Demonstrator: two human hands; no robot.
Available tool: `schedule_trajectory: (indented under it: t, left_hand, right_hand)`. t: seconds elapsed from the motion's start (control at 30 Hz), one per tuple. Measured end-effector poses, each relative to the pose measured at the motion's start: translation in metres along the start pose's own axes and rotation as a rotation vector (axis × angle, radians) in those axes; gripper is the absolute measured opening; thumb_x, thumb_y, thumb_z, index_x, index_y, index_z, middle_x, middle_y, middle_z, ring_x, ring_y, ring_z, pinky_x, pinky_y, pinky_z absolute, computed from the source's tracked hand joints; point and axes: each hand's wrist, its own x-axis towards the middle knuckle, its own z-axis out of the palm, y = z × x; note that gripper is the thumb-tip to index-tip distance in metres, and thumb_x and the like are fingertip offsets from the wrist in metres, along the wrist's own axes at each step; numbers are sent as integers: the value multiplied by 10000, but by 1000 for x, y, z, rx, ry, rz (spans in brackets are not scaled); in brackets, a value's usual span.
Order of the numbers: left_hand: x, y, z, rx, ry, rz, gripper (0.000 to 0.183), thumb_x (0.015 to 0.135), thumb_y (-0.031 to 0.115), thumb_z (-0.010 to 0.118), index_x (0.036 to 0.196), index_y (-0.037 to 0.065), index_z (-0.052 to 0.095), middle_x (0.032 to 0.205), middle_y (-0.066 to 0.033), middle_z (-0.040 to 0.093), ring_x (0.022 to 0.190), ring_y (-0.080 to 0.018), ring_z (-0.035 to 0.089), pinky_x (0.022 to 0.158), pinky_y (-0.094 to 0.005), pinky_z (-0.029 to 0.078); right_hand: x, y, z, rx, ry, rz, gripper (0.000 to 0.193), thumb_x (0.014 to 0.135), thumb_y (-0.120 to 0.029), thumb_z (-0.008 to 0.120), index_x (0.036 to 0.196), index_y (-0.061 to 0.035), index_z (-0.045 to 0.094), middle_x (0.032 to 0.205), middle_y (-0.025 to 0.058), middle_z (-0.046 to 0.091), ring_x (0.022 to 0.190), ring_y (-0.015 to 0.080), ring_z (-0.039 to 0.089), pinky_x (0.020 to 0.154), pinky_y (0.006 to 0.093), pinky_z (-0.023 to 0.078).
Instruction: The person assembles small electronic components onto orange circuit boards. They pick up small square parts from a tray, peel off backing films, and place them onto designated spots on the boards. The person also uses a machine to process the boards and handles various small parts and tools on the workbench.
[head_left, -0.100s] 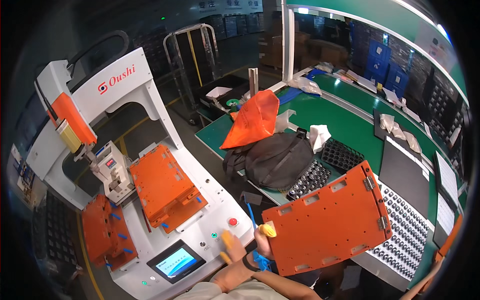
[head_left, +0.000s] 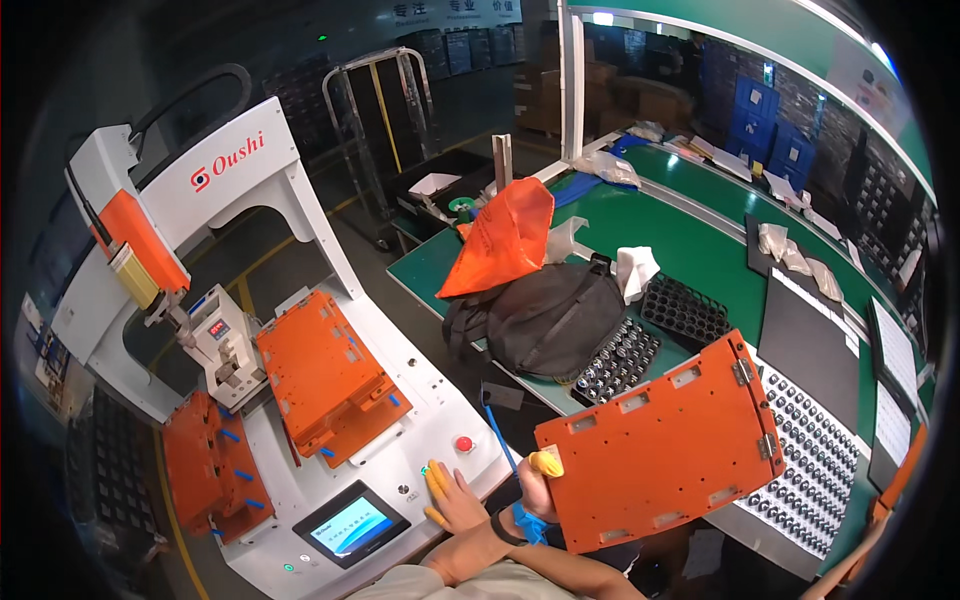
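My forearms cross in front of me. My left hand [head_left: 537, 488], a blue strap at its wrist, grips the left edge of an orange hinged fixture plate [head_left: 655, 450], its yellow-covered thumb on top. The plate is held tilted at the right, with two metal hinges along its far right edge. Its underside is hidden. Reaching left, my right hand [head_left: 458, 505] has fingers spread, some in yellow finger cots, with a fingertip on the green-lit button [head_left: 426, 471] of the white machine [head_left: 380, 405]. Nothing is held in it.
Orange fixtures [head_left: 318, 370] sit on the machine bed beside a touchscreen [head_left: 350, 525] and a red button [head_left: 464, 444]. On the green bench [head_left: 700, 225] lie a black bag [head_left: 555, 320], an orange bag [head_left: 500, 240], black trays [head_left: 685, 308] and a white tray of small parts [head_left: 810, 470].
My right hand has moved a little left, and its fingers have come onto the green-lit button. The plate in my left hand has shifted slightly right.
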Motion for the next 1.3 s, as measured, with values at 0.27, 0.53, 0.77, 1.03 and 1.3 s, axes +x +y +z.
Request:
schedule_trajectory:
  t: [0.27, 0.53, 0.77, 1.03, 1.3]
  left_hand:
    - [2, -23, -8, -75, 8, -70, 694, 846, 534, 326, 1266, 30, 554, 1194, -132, 628, 1065, -295, 632, 912, -430, 518]
    - [1, -40, -28, -17, 34, -187, 730, 853, 588, 323, 1308, 56, 532, 1279, -118, 581, 1149, -294, 585, 963, -442, 493]
    - [-11, -33, -56, 348, -12, -217, 770, 868, 681, 324, 1332, 95, 512, 1338, -93, 530, 1208, -288, 531, 979, -456, 471]
    - [-25, -76, -23, 394, 223, -763, 705, 879, 599, 374, 1342, 82, 500, 1342, -92, 522, 1205, -279, 533, 973, -467, 473]
    - [-37, -144, -35, 654, 399, -1009, 353, 754, 139, 506, 1048, -15, 627, 1045, -108, 668, 998, -257, 652, 920, -366, 509]
  right_hand:
    - [-3, -3, -7, -167, 30, -48, 683, 923, -305, 589, 1448, 52, 339, 1515, 221, 334, 1430, 352, 294, 1129, 502, 301]
    - [5, 8, 36, -92, 156, -6, 596, 908, -238, 598, 1397, 47, 411, 1437, 207, 427, 1337, 329, 410, 1112, 465, 337]
    - [-153, -21, -134, 769, 225, 657, 645, 936, -374, 539, 1423, 26, 400, 1486, 188, 399, 1369, 324, 383, 1130, 481, 312]
    - [-308, -133, -107, 1769, 1613, 448, 883, 890, -665, 503, 1475, -18, 362, 1527, 171, 373, 1406, 317, 344, 1141, 507, 281]
    - [-261, -140, -95, 1259, 2432, 480, 713, 903, -419, 667, 1456, -70, 383, 1449, 96, 464, 1362, 253, 414, 1127, 438, 328]
